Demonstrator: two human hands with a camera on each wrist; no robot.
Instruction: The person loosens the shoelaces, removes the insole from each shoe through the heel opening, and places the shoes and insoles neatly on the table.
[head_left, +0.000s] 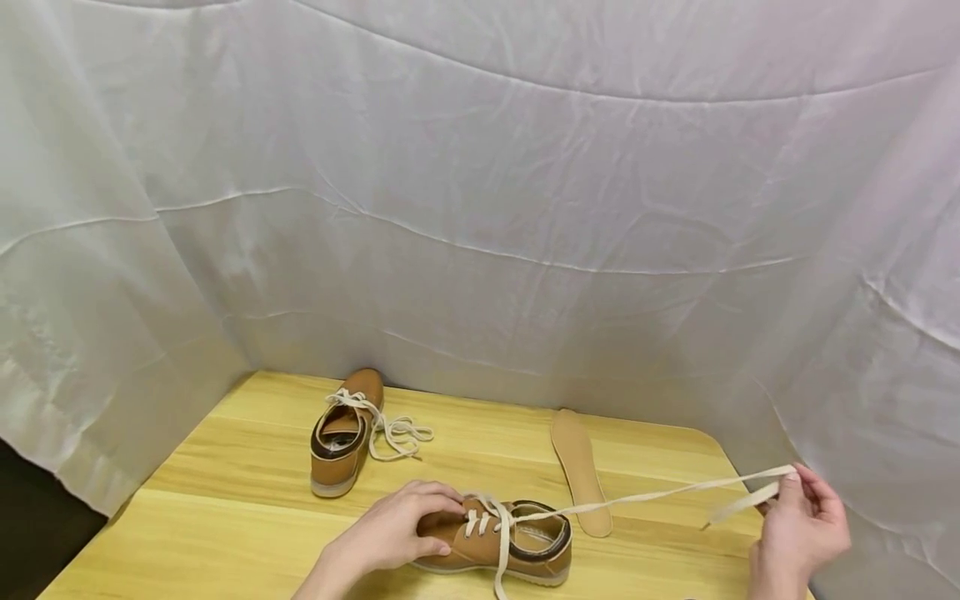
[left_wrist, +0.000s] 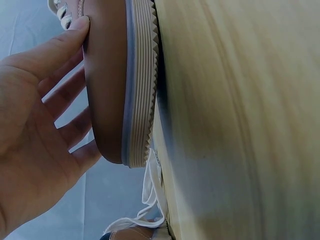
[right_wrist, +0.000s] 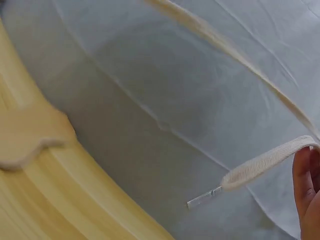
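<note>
A brown leather shoe (head_left: 452,547) lies near the table's front edge in the head view, toe to the left. My left hand (head_left: 401,527) grips its toe end, with the thumb on the near side and the fingers on the far side; the left wrist view shows this grip close up. My right hand (head_left: 802,525), out at the right, pinches a cream shoelace (head_left: 660,494) close to its end. The lace runs taut from the shoe's eyelets to the fingers, and its tipped end (right_wrist: 260,162) dangles free. Another lace end hangs over the shoe's near side.
A second brown shoe (head_left: 336,467), its laces loose, stands at the table's back left. A tan insole (head_left: 581,475) lies flat behind the gripped shoe, to the right. Pale cloth (head_left: 480,208) surrounds the wooden table (head_left: 247,467) at the back and sides.
</note>
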